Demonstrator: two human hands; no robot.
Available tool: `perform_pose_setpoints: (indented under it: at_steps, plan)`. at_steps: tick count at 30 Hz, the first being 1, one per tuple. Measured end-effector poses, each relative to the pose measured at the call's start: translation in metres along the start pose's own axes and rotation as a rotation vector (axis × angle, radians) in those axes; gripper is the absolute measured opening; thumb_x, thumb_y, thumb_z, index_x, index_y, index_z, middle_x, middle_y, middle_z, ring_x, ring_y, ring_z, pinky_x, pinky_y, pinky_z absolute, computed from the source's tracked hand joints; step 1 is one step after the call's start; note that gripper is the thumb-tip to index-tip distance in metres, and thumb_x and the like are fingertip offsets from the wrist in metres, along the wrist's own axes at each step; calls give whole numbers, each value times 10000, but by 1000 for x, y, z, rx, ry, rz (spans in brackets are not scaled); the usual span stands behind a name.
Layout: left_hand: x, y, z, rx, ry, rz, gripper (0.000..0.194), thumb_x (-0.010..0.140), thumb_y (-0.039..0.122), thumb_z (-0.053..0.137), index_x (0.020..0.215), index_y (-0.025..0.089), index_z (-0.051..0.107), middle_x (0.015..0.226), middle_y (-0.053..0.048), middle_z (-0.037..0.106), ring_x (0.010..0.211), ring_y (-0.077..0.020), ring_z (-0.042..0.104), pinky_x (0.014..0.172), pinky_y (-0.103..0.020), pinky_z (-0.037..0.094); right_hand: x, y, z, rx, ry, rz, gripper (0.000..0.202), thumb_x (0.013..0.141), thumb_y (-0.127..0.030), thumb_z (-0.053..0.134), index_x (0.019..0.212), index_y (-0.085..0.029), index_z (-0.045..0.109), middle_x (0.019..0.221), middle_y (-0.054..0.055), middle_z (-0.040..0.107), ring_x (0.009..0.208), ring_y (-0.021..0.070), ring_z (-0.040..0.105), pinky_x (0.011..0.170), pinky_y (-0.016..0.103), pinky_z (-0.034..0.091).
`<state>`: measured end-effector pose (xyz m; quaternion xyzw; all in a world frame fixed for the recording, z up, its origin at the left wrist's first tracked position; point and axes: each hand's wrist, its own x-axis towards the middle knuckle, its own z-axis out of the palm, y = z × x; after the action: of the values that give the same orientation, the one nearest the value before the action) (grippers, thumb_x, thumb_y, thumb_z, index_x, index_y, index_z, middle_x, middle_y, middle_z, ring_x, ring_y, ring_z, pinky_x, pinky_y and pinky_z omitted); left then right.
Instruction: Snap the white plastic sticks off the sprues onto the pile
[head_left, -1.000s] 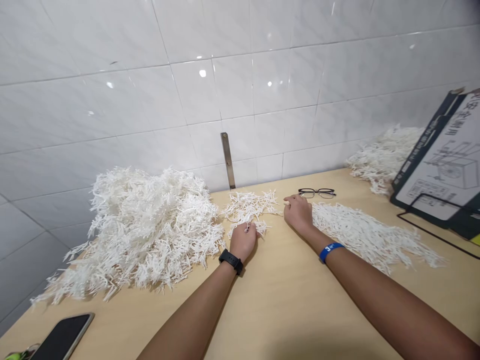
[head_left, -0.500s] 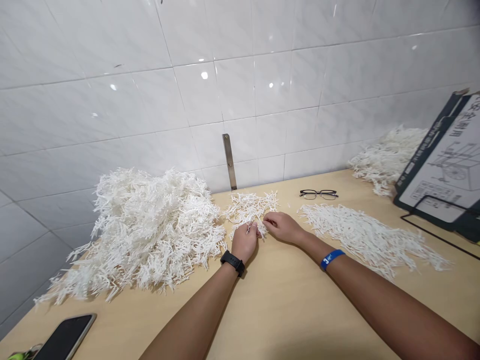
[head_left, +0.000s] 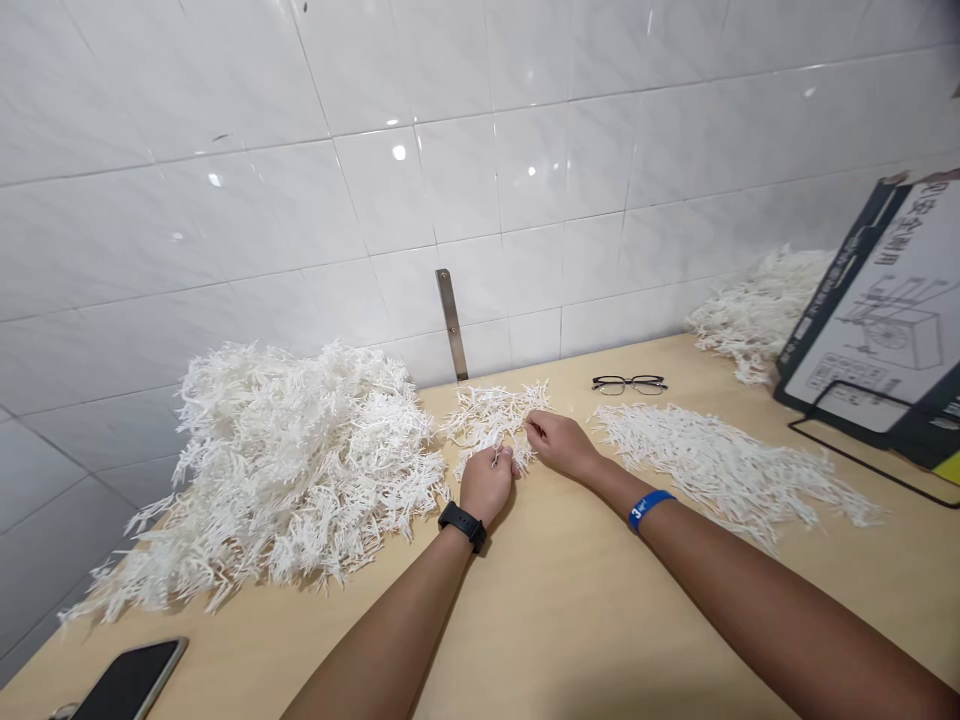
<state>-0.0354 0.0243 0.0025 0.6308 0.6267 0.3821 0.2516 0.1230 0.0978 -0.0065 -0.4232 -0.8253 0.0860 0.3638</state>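
Observation:
White thin strands form a big tangled heap [head_left: 300,460] on the left of the table. Between that heap and my hands lies a small loose patch of strands [head_left: 487,410]. My left hand [head_left: 487,484], with a black band at its wrist, is closed in a pinch with white strands at its fingertips, at the patch's front edge. Just right of it my right hand [head_left: 559,442] is closed beside the patch; whatever its fingertips hold is too small to make out. Right of my right wrist, a flatter pile of strands [head_left: 720,465] spreads over the table.
Black-framed glasses [head_left: 628,385] lie behind the flat pile. A printed box [head_left: 885,320] and a black wire frame [head_left: 862,475] stand at the right, another strand pile [head_left: 761,310] behind. A phone [head_left: 131,682] lies front left. A metal bracket [head_left: 451,325] is against the tiled wall.
The view has shifted slightly, moving the table items a little leftward. My right hand has moved slightly up, away from my left fingertips; my left hand stays pinched.

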Motion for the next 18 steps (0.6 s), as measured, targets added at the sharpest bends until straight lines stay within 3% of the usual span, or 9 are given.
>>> perform_pose_setpoints:
  at_steps: [3,7,10,14,16,18]
  plan:
    - [0,1,-1,3,11,-12,435,906,382,379,567,184,564,673,-41,672,695,-178,598,726,-284,393,2,8,-2,35,58,63,205,885,-263,409,713,-202,502,660,1,561,596,132,460,565,238,284]
    - [0,0,-3,-27,64,-48,429,897,362,381,530,186,514,655,-42,641,690,-181,581,719,-288,390,4,36,-16,28,281,381,216,882,-281,402,709,-203,505,614,-4,534,559,136,439,523,245,267]
    - [0,0,-3,-29,63,-42,444,902,382,369,528,189,511,671,-46,644,710,-188,586,728,-295,391,4,54,-24,-115,305,489,253,894,-273,383,729,-191,557,640,30,569,568,156,448,546,271,280]
    - [0,1,-2,-17,52,-30,452,903,404,370,539,189,531,693,-56,658,741,-198,600,758,-301,400,4,59,-20,-271,253,487,230,836,-147,427,875,-157,653,931,134,661,844,240,560,712,326,353]
    - [0,0,-1,-24,48,-28,453,904,400,367,540,189,534,692,-55,658,749,-198,605,771,-301,402,6,55,-14,-321,232,434,322,824,-92,415,1025,-143,660,1144,161,634,1053,274,535,853,368,351]
    - [0,0,-1,-19,43,-27,454,905,398,364,537,190,531,688,-52,656,755,-199,605,775,-301,399,7,51,-8,-385,132,346,388,853,-90,389,1153,-137,630,1305,154,573,1209,275,465,993,407,293]
